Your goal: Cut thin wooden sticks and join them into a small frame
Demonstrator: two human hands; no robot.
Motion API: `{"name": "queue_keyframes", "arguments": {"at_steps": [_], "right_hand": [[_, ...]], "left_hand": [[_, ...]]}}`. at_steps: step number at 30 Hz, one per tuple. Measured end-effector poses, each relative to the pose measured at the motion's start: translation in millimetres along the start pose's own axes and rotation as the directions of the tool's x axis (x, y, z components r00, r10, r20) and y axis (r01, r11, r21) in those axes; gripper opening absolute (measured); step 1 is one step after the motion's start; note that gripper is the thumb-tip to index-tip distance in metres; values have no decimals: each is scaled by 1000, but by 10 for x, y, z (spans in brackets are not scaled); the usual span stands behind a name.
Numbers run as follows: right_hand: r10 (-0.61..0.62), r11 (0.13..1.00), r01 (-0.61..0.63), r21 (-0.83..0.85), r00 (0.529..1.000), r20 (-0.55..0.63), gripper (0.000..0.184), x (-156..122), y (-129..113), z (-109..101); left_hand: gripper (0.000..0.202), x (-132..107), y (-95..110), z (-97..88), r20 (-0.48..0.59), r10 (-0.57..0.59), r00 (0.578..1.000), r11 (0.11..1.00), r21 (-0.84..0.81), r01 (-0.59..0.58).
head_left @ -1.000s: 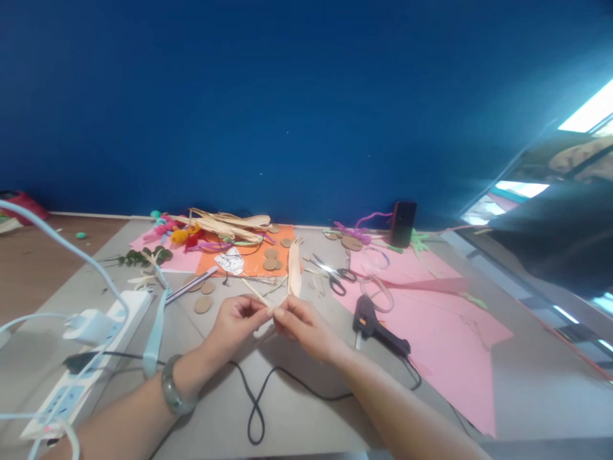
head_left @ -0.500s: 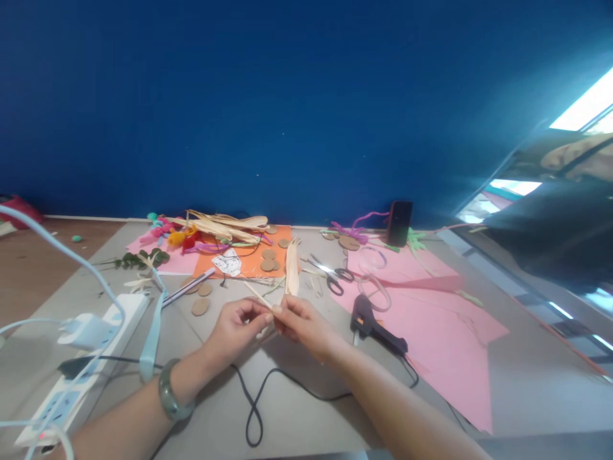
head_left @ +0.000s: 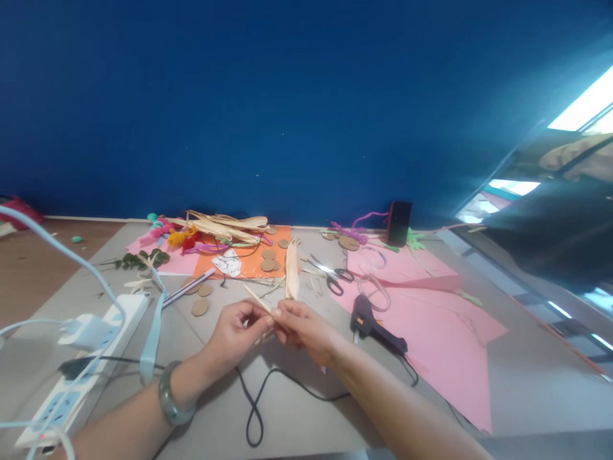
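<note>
My left hand and my right hand meet over the grey table, fingertips pinched together. Both grip pale raffia strips: one broad strip rises from my right fingers, and a thinner strand slants up to the left from my left fingers. A grey-green bangle circles my left wrist. A black glue gun lies just right of my right hand, and its black cord loops under my forearms.
Scissors, brown card discs, an orange sheet and a raffia bundle lie beyond my hands. Pink paper covers the right side. A white power strip with cables sits left. A dark phone stands by the blue wall.
My hands have drawn slightly closer together and a little lower, still pinching the raffia. Nothing on the table has moved.
</note>
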State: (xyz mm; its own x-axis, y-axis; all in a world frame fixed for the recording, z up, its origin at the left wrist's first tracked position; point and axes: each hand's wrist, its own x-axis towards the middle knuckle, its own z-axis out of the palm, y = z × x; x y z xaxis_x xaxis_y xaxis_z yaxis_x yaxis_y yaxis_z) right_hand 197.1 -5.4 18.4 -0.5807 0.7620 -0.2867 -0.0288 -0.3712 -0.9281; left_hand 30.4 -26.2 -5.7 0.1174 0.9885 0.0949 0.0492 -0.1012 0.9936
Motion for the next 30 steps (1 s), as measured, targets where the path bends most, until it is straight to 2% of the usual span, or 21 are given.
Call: {"name": "queue_keyframes", "arguments": {"at_steps": [4,12,17,20,23,28,30], "right_hand": [[44,997,-45,63,999,14,38,0,-23,-3],[85,987,-86,138,996,14,40,-1,-52,-42],[27,979,-18,204,999,-41,35,-31,-141,-150],[-65,969,96,226,988,-139,33,-13,-194,-270],[-133,973,170,156,965,-226,34,31,-165,-301],[-157,986,152,-61,984,-85,36,41,-23,-88],[-160,982,151,-116,984,-74,37,22,4,6]], "left_hand": [[19,-1,-3,-17,10,-11,1000,999,-31,11],[18,45,-7,-63,19,57,998,998,-14,-57],[20,72,8,-92,24,82,996,997,-15,-81],[19,89,-15,-108,0,72,997,997,-28,-72],[18,89,-26,-106,1,61,998,996,-59,-61],[21,73,-14,-71,-2,3,1000,995,-105,-3],[20,73,-22,-55,-14,-22,1000,994,-104,21]]}}
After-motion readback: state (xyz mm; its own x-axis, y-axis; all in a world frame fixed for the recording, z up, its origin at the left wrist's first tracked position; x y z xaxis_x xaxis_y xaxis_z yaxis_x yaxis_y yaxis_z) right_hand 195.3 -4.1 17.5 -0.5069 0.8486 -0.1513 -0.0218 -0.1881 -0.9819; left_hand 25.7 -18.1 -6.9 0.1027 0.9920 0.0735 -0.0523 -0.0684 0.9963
